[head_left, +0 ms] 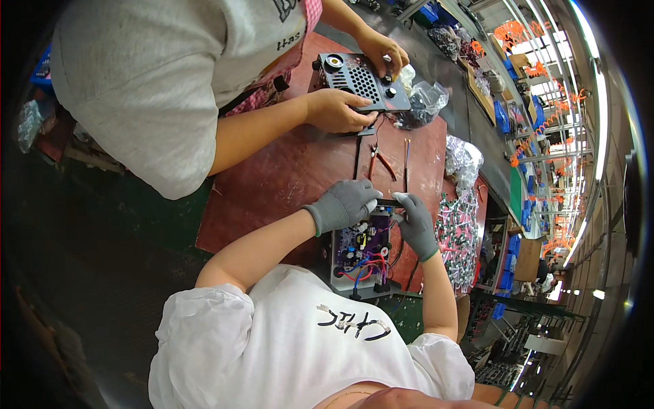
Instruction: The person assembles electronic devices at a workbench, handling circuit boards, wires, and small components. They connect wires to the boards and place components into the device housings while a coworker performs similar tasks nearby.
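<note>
1. On the reddish-brown worktable [286,177], an open grey metal chassis holding a purple circuit board [363,249] lay.
2. Just above that chassis, the grey-gloved left hand [344,204] and right hand [414,225] pinched a small dark part [390,202].
3. A slip might have snagged the red and blue wires [357,267], judging by their closeness.

Grey knit gloves on both hands [344,203], white short-sleeved shirt.

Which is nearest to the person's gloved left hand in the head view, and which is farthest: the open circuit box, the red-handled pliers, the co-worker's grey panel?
From the left hand:
1. Circuit box, just under the hand.
2. Pliers, beyond it on the red mat.
3. Grey panel, at the mat's far end, in the co-worker's hands.
</note>
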Demonstrator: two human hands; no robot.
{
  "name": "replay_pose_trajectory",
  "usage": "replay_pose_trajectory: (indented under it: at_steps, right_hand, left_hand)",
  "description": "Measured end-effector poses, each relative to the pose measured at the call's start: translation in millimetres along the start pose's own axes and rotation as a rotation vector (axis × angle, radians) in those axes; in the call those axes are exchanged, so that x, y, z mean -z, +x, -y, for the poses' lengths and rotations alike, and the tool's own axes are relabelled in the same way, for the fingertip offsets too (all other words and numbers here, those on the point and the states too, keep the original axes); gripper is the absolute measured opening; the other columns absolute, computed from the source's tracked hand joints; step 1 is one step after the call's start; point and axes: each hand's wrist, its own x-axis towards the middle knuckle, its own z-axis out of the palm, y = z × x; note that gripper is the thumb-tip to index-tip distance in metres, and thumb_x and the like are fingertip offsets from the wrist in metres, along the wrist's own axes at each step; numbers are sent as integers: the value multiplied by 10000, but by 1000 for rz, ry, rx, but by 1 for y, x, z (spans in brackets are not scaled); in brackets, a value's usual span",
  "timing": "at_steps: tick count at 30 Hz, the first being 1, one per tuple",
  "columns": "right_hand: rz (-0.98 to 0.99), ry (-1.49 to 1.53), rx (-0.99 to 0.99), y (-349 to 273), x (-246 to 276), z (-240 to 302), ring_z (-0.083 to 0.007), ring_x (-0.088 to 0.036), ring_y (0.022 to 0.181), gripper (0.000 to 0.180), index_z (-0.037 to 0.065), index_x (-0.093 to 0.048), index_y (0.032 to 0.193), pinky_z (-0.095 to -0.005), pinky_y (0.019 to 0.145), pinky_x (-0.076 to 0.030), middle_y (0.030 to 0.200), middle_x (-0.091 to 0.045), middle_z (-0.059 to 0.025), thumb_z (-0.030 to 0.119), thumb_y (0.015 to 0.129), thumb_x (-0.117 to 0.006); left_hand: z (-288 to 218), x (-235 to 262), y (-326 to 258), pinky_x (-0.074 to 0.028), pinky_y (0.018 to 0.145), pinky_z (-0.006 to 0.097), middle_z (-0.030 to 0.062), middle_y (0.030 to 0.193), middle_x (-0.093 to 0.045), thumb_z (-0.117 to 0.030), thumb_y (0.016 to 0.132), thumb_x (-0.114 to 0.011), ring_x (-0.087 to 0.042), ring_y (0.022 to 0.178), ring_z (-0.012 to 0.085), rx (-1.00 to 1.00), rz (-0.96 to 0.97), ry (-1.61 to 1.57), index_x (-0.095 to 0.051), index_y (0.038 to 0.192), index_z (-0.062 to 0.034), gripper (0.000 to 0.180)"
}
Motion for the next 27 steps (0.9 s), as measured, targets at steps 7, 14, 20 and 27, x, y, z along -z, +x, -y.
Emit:
replay_pose_trajectory:
  at_steps: [7,14,20,27]
  right_hand:
    - [17,2,-21,2,3,6,-354,-600,1045,501,82,-598,1206,-413,858,-502,1140,-616,-134,37,730,-746]
    - [-7,-22,-15,5,4,12,-348,-604,1030,526,86,-598,1218,-415,850,-504,1137,-615,-130,14,719,-748]
    - [3,-41,-3,5,4,11,-342,-598,1037,546,89,-594,1225,-414,865,-501,1135,-608,-127,11,710,-755]
    - [52,-72,-21,5,8,13,-353,-584,1061,552,81,-577,1243,-419,907,-486,1139,-602,-137,31,721,-750]
  left_hand:
    - [1,-2,0,-512,781,450,109,961,-613,-225,939,-527,-638,900,308,-16,-16,12,-644,1103,-91,242]
    - [3,-2,0,-497,790,452,115,948,-609,-224,941,-530,-630,902,308,-28,-17,23,-640,1099,-85,237]
    - [0,-2,0,-493,782,455,116,937,-605,-220,934,-536,-622,894,310,-20,-19,23,-638,1082,-82,226]
    - [3,-5,0,-490,795,449,113,925,-601,-228,926,-534,-623,889,303,-44,-37,23,-631,1091,-85,240]
